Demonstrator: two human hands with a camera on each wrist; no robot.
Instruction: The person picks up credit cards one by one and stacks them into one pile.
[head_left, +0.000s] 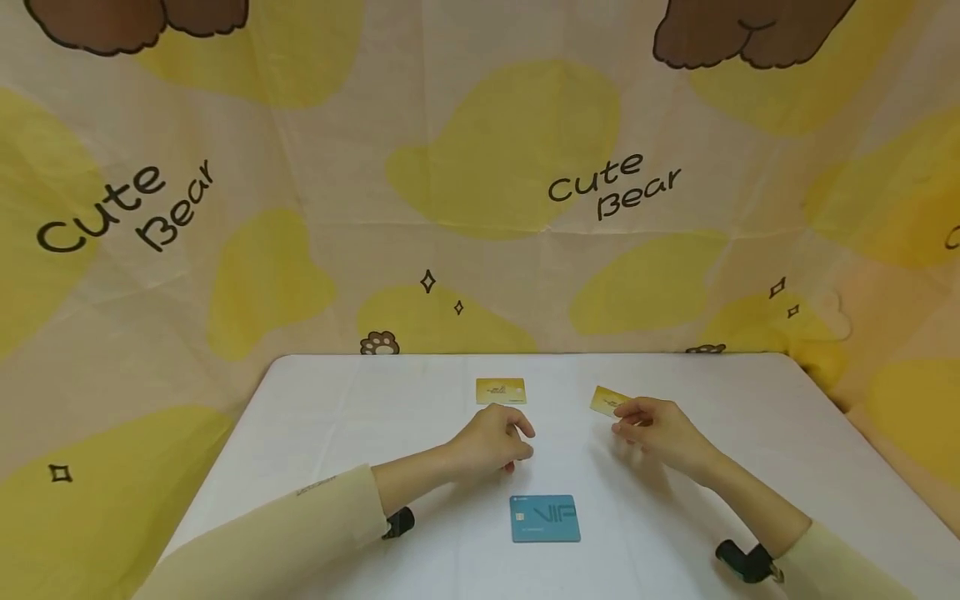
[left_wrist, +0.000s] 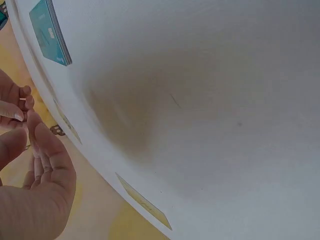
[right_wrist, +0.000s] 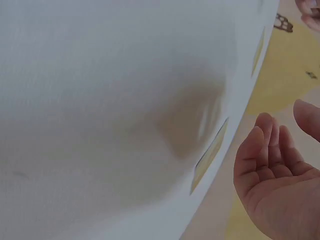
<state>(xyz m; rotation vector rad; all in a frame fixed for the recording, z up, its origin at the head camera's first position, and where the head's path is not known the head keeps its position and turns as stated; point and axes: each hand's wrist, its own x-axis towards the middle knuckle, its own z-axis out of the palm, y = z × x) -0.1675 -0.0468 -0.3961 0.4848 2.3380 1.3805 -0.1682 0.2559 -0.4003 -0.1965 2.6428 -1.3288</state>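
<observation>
Near the back of the table, a gold card [head_left: 501, 392] lies flat just beyond my left hand [head_left: 491, 439]. That hand hovers with its fingers loosely bent and nothing in them. Farther right, a second gold card [head_left: 607, 400] lies at a slant, its near corner hidden in the head view by my right hand [head_left: 663, 433]. The right wrist view shows this gold card [right_wrist: 210, 157] on the table, with the right hand [right_wrist: 275, 180] above it, thumb apart from the fingers. Closer to me is a blue VIP card [head_left: 545, 518]; in the left wrist view it looks like a stack of blue cards [left_wrist: 50, 32].
The white table [head_left: 337, 533] ends at a rounded far edge against a yellow-and-cream cloth [head_left: 495, 150] printed with "Cute Bear". A dark wrist camera [head_left: 400, 522] sits by the left sleeve, another dark wrist camera [head_left: 744, 561] by the right one.
</observation>
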